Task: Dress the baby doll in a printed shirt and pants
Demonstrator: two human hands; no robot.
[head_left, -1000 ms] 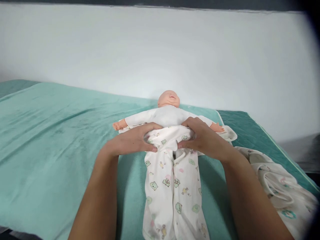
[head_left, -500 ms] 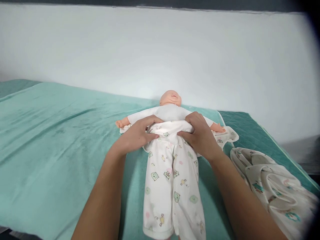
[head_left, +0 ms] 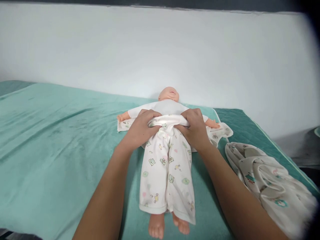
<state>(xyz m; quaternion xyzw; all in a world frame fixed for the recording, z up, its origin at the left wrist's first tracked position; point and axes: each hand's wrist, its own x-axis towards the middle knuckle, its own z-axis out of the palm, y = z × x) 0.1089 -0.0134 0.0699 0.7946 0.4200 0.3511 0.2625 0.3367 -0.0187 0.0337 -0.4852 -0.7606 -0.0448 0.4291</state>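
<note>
On the green sheet (head_left: 62, 156), head view: I have a doll (head_left: 170, 107) lying on its back, head toward the white wall (head_left: 155, 50), arms spread to both sides.
Trousers (head_left: 167, 166): they are on the doll's legs, white with small bears printed on them; the waistband (head_left: 170, 120) sits at its belly, between my two hands, and the legs run toward me between the forearms.
Left hand (head_left: 143, 128): clamped on the waistband at my left, thumb on the front, fingers at the top edge.
Right hand (head_left: 195, 128): clamped on the other end in the same way.
Gap between hands: they are apart, with the bunched middle of the waistband spanning the space.
Feet (head_left: 156, 226): both show bare below the hems, nearest to me.
Printed cloth (head_left: 218, 133): it lies under the doll's arms, out to either side; I cannot tell how it runs beneath the trousers.
Cloth heap (head_left: 270, 181): white and printed, crumpled outside the right forearm, well apart from the trousers.
</note>
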